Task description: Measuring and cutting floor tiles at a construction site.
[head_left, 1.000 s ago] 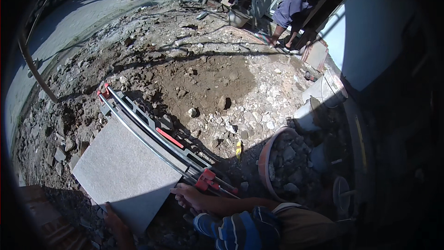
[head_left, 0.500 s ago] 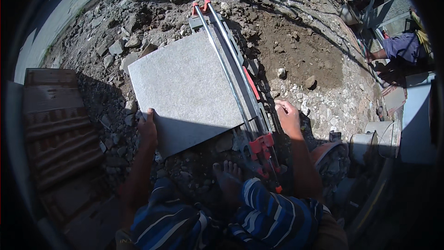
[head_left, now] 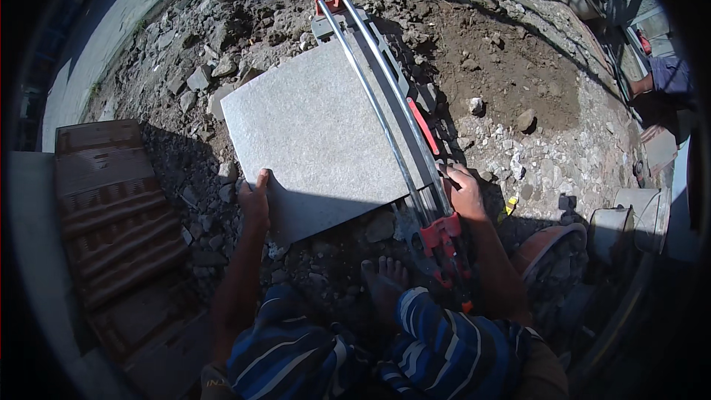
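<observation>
A large light-grey square tile (head_left: 318,126) lies aslant on a manual tile cutter (head_left: 364,59), its right part under the two steel rails. My left hand (head_left: 255,204) is closed on the tile's lower left edge, thumb on top and fingers beneath, out of sight. My right hand (head_left: 466,194) is at the cutter's right side near its lower end, fingers curled against the edge; their tips are partly hidden. Red fittings hold the rail ends, and the red slide block (head_left: 442,230) sits at the near end. A red bar (head_left: 423,126) lies along the cutter's right side.
Brown ribbed tiles (head_left: 122,207) are stacked at the left. Rubble (head_left: 200,78) and loose soil surround the cutter. My bare foot (head_left: 385,278) is close below the tile. Buckets (head_left: 613,233) and a reddish basin (head_left: 544,252) stand at the right. Another person's arm (head_left: 643,86) shows far right.
My right hand has come in against the cutter's side, where it was held a little apart before. The left hand keeps its hold on the tile. The whole view has shifted slightly.
</observation>
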A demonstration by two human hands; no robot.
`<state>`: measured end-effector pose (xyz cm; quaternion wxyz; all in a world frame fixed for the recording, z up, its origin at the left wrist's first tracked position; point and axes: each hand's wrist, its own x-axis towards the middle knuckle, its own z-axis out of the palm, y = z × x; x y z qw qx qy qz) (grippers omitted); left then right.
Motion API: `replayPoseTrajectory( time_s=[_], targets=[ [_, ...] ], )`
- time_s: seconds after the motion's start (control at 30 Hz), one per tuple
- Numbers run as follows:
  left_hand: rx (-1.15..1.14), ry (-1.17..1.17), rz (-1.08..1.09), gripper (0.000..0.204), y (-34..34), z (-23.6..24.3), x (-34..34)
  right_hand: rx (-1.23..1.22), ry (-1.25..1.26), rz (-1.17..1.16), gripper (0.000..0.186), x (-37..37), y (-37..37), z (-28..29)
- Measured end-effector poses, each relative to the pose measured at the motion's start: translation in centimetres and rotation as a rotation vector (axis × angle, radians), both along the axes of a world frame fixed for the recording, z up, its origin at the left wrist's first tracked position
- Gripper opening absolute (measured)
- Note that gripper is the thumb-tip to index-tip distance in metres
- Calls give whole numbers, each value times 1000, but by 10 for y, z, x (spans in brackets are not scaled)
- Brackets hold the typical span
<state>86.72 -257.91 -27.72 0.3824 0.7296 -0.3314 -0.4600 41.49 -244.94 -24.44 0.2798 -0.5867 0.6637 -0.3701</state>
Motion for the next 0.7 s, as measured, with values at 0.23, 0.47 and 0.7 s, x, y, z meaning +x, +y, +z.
replayPoseTrajectory(
  time_s=[0.23, 0.47, 0.7],
  targets=[
    [16, 7, -2, 37, -2, 12, -8, -14, -54, -18, 36, 7, 2, 0],
    [-23, 38, -29, 37, -23, 4, -1, -46, -39, -122, 33, 15, -12, -6],
    [-129, 34, -55, 29, -27, -10, 1, 9, -117, -208, 30, 18, -13, -6]
  ],
)
